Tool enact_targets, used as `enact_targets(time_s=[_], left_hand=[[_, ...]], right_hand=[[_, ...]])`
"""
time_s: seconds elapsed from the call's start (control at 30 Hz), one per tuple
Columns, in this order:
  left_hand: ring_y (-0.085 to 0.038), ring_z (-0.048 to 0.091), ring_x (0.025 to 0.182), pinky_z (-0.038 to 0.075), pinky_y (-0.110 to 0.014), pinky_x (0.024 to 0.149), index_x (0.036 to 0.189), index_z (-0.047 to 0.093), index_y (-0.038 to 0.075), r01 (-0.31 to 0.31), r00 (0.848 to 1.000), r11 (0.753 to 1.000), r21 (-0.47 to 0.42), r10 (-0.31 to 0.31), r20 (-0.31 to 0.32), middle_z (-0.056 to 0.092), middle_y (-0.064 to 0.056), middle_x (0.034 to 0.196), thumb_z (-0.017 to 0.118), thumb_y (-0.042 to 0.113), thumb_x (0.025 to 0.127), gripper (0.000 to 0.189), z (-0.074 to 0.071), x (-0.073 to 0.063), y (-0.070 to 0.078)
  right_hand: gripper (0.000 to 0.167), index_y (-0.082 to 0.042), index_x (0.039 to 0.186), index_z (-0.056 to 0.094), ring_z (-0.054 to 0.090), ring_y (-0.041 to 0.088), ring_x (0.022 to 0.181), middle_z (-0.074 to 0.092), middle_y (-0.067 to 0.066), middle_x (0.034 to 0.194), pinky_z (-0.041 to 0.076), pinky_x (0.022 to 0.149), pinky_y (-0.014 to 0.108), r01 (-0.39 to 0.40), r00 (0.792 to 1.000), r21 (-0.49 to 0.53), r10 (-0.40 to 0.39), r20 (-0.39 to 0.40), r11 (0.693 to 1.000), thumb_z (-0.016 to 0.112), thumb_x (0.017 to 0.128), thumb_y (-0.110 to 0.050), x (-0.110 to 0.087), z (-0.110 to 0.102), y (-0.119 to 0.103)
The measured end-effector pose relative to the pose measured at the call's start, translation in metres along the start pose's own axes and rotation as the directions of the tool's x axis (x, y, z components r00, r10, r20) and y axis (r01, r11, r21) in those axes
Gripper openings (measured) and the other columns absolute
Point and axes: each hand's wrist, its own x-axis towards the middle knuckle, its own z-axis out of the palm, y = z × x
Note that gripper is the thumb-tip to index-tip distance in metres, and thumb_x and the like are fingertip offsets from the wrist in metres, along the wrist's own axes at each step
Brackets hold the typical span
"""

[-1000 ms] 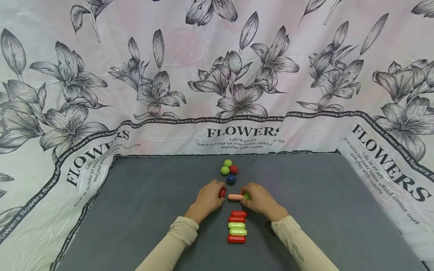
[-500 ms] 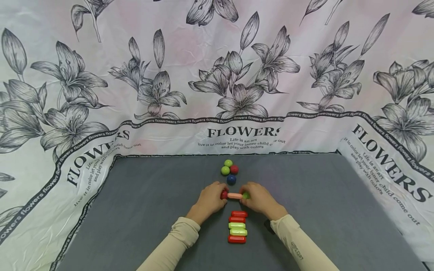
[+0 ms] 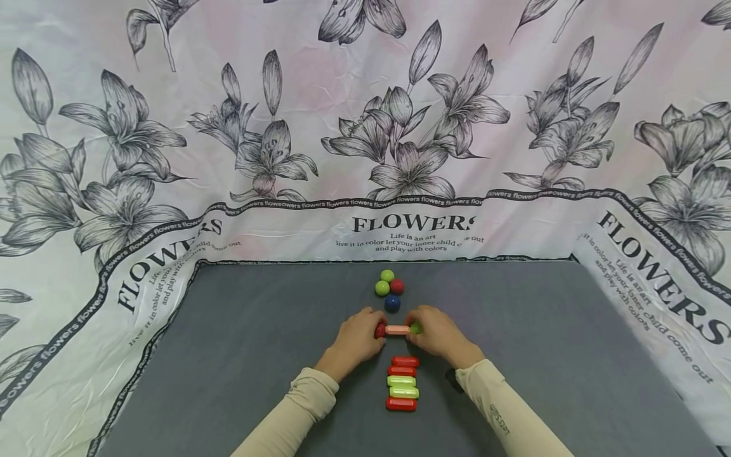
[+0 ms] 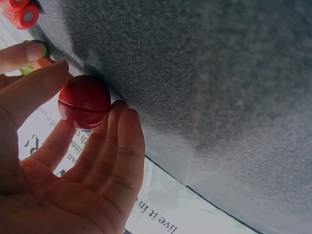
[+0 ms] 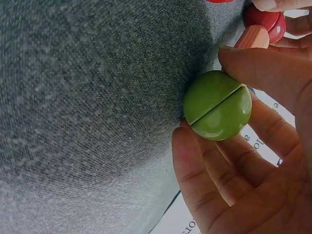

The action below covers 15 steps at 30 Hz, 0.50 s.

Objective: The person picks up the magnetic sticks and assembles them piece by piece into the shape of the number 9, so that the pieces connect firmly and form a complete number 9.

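Observation:
In the head view my left hand [image 3: 357,336] holds a red ball [image 4: 85,101] with a seam round its middle, between thumb and fingers. Opposite it, my right hand [image 3: 438,335] pinches a green ball [image 5: 217,105], also seamed. A short peach-coloured rod [image 3: 398,330] lies lengthwise between the two balls. Its left end meets the red ball and its right end meets the green one. Whether the ends sit inside the balls cannot be made out.
Beyond the hands, two green balls [image 3: 382,288], a red ball [image 3: 396,287] and a blue ball [image 3: 392,303] cluster on the grey table [image 3: 274,304]. Nearer lies a column of red rods [image 3: 401,404] and yellow-green rods [image 3: 403,393]. Flower-print cloth [image 3: 308,231] surrounds the table's back and sides.
The left hand has brought the red ball rightward against the rod's free end, closing the gap. The right hand with the green ball stays nearly in place.

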Motion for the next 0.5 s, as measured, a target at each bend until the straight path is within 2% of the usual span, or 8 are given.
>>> enact_targets(time_s=[0.5], left_hand=[[-0.018,0.059,0.079,0.049,-0.036,0.067,0.109,0.071,0.015,0.006,1.000,0.999,0.032,-0.006,-0.003,0.062,-0.003,0.096,0.078,0.019,0.085,0.025,-0.0005,0.0011,0.0041]], right_hand=[[0.014,-0.011,0.091,0.073,0.057,0.017,0.078,0.065,0.003,0.086,0.049,0.075,0.040,-0.022,1.000,-0.007,0.022,0.000,1.000,0.081,0.079,-0.012,0.0024,-0.0002,-0.0039]])
